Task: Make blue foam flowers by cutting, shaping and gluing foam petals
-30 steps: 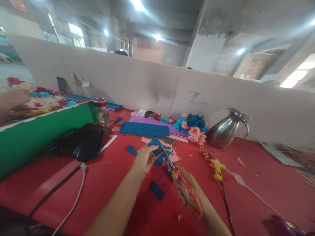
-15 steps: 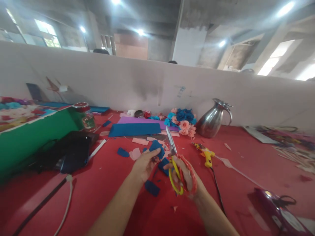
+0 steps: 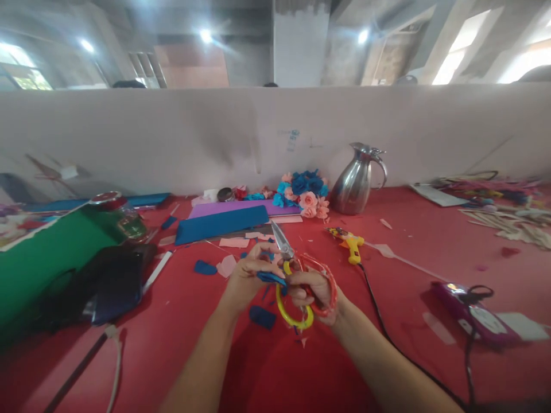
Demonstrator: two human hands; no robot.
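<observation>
My left hand (image 3: pixel 245 278) pinches a small piece of blue paper (image 3: pixel 269 277) just above the red table (image 3: pixel 387 275). My right hand (image 3: pixel 314 292) grips scissors (image 3: pixel 293 275) with red and yellow handles, fingers through the loops. The blades point up and away, right beside the blue piece. More blue cut pieces (image 3: pixel 262 316) lie on the table under and left of my hands, with pink scraps (image 3: pixel 227 265) among them.
A blue sheet (image 3: pixel 221 223) on a purple one lies behind, with paper flowers (image 3: pixel 303 192) and a steel jug (image 3: pixel 355 180) by the partition. A yellow glue gun (image 3: pixel 350 244) with cable lies right; a purple device (image 3: pixel 469 312) further right. A green box (image 3: pixel 47 252), jar and black bag sit left.
The camera has swung right and down. My hands have drawn together: the scissors turned from lying across my right hand to blades upward beside the blue piece.
</observation>
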